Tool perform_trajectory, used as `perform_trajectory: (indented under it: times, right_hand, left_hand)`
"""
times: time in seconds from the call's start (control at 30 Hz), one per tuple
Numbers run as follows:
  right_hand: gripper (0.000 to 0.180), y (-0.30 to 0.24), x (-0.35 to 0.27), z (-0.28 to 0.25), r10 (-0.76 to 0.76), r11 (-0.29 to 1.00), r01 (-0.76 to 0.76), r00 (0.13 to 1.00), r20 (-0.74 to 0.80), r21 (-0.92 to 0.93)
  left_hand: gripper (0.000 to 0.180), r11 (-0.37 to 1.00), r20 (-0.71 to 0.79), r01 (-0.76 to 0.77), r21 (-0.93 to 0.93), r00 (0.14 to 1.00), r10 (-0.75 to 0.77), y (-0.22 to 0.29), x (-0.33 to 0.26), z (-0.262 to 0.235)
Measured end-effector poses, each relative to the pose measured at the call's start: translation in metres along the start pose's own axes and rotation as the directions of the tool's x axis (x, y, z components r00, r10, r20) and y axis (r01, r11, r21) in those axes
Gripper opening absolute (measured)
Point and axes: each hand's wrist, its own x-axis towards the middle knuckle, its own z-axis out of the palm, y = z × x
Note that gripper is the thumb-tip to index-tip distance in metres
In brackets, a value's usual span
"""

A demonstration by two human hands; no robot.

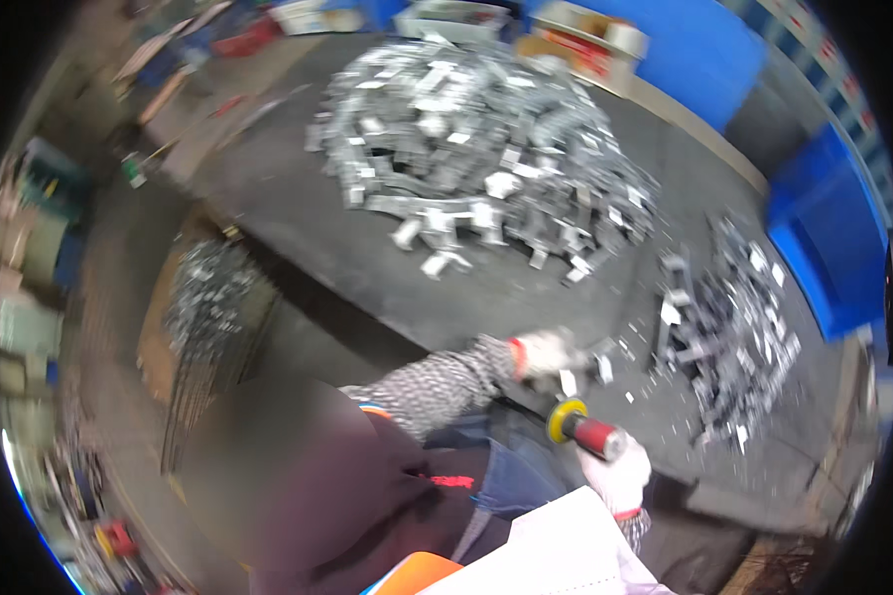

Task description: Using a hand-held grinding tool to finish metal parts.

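My left hand point(546, 353), in a white glove with a red cuff, reaches over the dark tabletop. Small bright metal pieces point(603, 368) lie right by its fingertips. Motion smears those fingers, so I cannot tell whether they grip a piece. My right hand point(620, 474), gloved the same way, is closed around a handheld tool with a red cylindrical end point(599, 438) and a yellow ring point(566, 420). From the ring a black part runs toward my left forearm. The tool's exact kind is too blurred to make out.
A large heap of bent metal brackets point(466, 139) covers the far table point(367, 283). To the right is a smaller pile of metal parts point(734, 337), beside a blue bin point(829, 238). Cartons point(585, 45) stand behind. Left and lower, more metal parts point(208, 297) fill a container.
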Motion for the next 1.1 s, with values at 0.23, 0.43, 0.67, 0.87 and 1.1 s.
perform_trajectory:
  times: [0.23,0.43,0.67,0.87,1.1]
  right_hand:
    - [0.031,0.033,-0.018,-0.008,0.152,0.988,-0.152,0.982,-0.116,0.012]
    - [0.034,0.042,-0.022,-0.019,0.232,0.97,-0.215,0.96,-0.157,0.115]
    - [0.033,0.05,-0.022,-0.013,0.142,0.99,-0.135,0.957,-0.252,0.046]
    - [0.03,0.055,-0.036,-0.014,0.357,0.919,-0.305,0.914,-0.196,0.252]
    - [0.033,0.03,-0.026,-0.025,0.289,0.957,-0.284,0.946,-0.151,0.054]
  left_hand:
    - [0.021,0.492,-0.426,0.06,0.869,0.596,0.681,0.135,0.039,-0.109]
    - [0.032,0.03,-0.6,0.658,0.753,0.666,0.444,0.234,0.088,-0.173]
    - [0.057,0.609,-0.162,0.267,0.747,0.961,-0.223,0.146,0.15,-0.009]
    - [0.044,0.776,-0.165,0.442,0.449,0.895,-0.414,0.13,0.147,-0.002]
    - [0.034,0.91,0.244,0.408,0.073,0.877,-0.413,0.143,0.025,-0.038]
